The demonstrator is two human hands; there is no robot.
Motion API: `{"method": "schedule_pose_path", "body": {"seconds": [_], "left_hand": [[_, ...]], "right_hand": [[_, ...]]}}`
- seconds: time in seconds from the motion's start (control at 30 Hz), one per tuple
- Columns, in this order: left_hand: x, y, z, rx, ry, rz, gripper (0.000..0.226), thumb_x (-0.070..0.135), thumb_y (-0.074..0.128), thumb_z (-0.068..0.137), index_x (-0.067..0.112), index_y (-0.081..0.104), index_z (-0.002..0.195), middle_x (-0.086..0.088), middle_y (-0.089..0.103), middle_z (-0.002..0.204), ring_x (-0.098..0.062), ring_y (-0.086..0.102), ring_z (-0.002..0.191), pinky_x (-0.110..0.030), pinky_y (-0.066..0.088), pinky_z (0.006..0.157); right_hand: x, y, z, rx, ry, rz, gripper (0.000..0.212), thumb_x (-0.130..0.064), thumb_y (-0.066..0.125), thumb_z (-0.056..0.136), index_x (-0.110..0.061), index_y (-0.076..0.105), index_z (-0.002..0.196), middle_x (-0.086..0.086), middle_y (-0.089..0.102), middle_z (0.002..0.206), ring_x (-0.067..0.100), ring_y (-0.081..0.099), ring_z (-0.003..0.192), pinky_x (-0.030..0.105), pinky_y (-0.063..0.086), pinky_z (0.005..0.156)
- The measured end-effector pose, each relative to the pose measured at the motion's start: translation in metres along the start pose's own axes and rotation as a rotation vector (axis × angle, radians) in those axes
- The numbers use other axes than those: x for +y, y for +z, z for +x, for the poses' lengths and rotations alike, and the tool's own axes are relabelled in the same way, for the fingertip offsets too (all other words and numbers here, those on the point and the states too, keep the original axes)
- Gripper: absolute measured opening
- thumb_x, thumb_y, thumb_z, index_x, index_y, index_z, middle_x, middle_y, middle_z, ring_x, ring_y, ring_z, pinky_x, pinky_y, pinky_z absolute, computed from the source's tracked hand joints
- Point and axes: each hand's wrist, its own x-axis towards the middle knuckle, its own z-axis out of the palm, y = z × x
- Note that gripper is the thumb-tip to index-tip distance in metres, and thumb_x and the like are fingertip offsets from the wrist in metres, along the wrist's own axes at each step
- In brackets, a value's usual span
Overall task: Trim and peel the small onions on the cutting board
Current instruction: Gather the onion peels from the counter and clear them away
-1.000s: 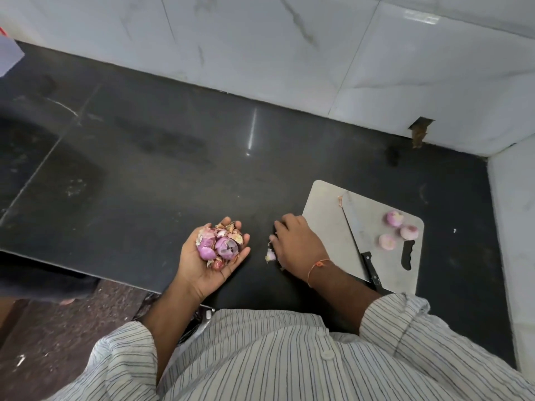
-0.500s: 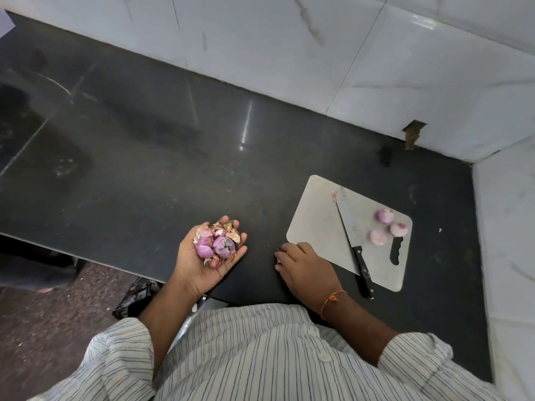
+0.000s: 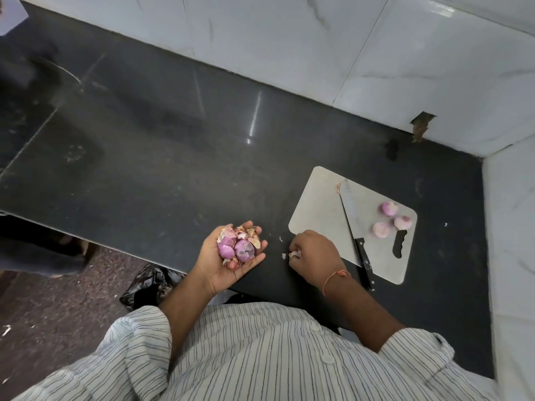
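My left hand [image 3: 215, 270] is cupped palm up over the counter's front edge and carries a pile of purple onion peels and trimmings [image 3: 238, 247]. My right hand [image 3: 315, 256] rests on the black counter beside the cutting board's near left corner, with its fingertips curled round a pale onion scrap [image 3: 295, 254]. Three peeled small onions [image 3: 389, 208] lie close together at the right end of the grey cutting board [image 3: 318, 215]. A black-handled knife [image 3: 351, 215] lies across the board, blade pointing away from me.
Tiny white scraps [image 3: 280, 239] dot the black counter [image 3: 173, 169] between my hands. A black plastic bag [image 3: 150, 285] sits on the floor below the counter edge. White marble walls [image 3: 289, 39] close the back and right side.
My right hand has shifted on the counter by the board's corner, and its fingers have curled round a pale scrap. My left hand still carries the peel pile.
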Motion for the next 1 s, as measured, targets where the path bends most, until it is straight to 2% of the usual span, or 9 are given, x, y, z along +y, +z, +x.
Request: {"method": "schedule_pose_path", "body": {"seconds": [0.2,0.33,0.4,0.47,0.53,0.6,0.7,0.83,1.0], "left_hand": [[-0.02,0.023,0.006,-0.041,-0.09,0.104,0.047,0.041,0.047,0.104,0.012,0.083,0.109,-0.011,0.075,0.126,-0.039,0.071,0.113,-0.053,0.056,0.101],[-0.028,0.039,0.012,-0.045,-0.102,0.139,0.048,0.042,0.048,0.103,0.01,0.077,0.124,-0.019,0.072,0.133,-0.041,0.073,0.113,-0.053,0.058,0.098],[-0.029,0.045,0.013,-0.065,-0.101,0.151,0.053,0.044,0.048,0.104,0.006,0.073,0.13,-0.022,0.072,0.133,-0.039,0.075,0.112,-0.054,0.056,0.103],[-0.029,0.05,0.011,-0.107,-0.101,0.154,0.054,0.044,0.046,0.106,0.003,0.074,0.129,-0.021,0.073,0.132,-0.035,0.075,0.113,-0.054,0.055,0.107],[-0.028,0.053,0.01,-0.126,-0.096,0.146,0.053,0.043,0.045,0.107,0.003,0.077,0.12,-0.021,0.075,0.128,-0.034,0.077,0.109,-0.052,0.06,0.102],[-0.026,0.054,0.01,-0.126,-0.076,0.15,0.055,0.045,0.044,0.107,0.004,0.076,0.123,-0.021,0.073,0.132,-0.035,0.076,0.111,-0.053,0.06,0.102],[-0.02,0.053,0.011,-0.103,-0.059,0.128,0.054,0.046,0.043,0.107,0.01,0.083,0.113,-0.02,0.074,0.129,-0.038,0.077,0.108,-0.052,0.063,0.095],[-0.013,0.053,0.008,-0.143,-0.041,0.104,0.045,0.04,0.05,0.098,0.012,0.084,0.105,-0.013,0.076,0.12,-0.039,0.075,0.105,-0.051,0.063,0.091],[-0.005,0.037,0.007,-0.086,-0.004,0.065,0.046,0.04,0.047,0.102,0.013,0.084,0.107,-0.011,0.076,0.121,-0.038,0.076,0.106,-0.051,0.064,0.089]], "right_hand": [[0.007,-0.036,-0.002,0.021,0.198,0.491,0.015,-0.017,0.088,0.082,-0.026,0.077,0.083,-0.008,0.077,0.083,0.011,0.072,0.081,0.02,0.055,0.075],[-0.01,-0.06,-0.007,0.041,0.115,0.797,0.012,-0.01,0.087,0.083,-0.014,0.08,0.091,0.004,0.081,0.087,0.022,0.077,0.084,0.042,0.066,0.084],[-0.024,-0.066,-0.007,-0.01,0.016,0.763,0.012,-0.01,0.086,0.085,-0.016,0.081,0.094,0.001,0.082,0.09,0.019,0.079,0.087,0.038,0.066,0.083],[-0.037,-0.068,-0.009,-0.065,-0.083,0.563,0.017,-0.016,0.083,0.087,-0.024,0.083,0.102,-0.006,0.081,0.093,0.008,0.076,0.088,0.022,0.06,0.082],[-0.046,-0.072,-0.01,-0.029,-0.168,0.354,0.025,-0.021,0.078,0.09,-0.029,0.082,0.114,-0.011,0.079,0.104,0.001,0.069,0.089,0.009,0.048,0.079],[-0.048,-0.08,-0.011,0.024,-0.189,0.37,0.033,-0.018,0.077,0.089,-0.03,0.079,0.12,-0.015,0.076,0.107,-0.004,0.066,0.087,0.003,0.044,0.077],[-0.039,-0.095,-0.015,0.119,-0.175,0.442,0.034,-0.021,0.083,0.085,-0.033,0.077,0.117,-0.02,0.072,0.108,0.001,0.068,0.087,0.006,0.047,0.074],[-0.006,-0.09,-0.014,0.219,0.015,0.473,0.02,-0.026,0.079,0.091,-0.032,0.078,0.11,-0.019,0.074,0.109,0.002,0.067,0.086,0.013,0.049,0.078],[0.013,-0.034,-0.013,-0.049,0.058,0.03,0.047,-0.033,0.076,0.093,-0.018,0.067,0.136,0.002,0.063,0.135,0.024,0.064,0.118,0.034,0.05,0.104]]}}
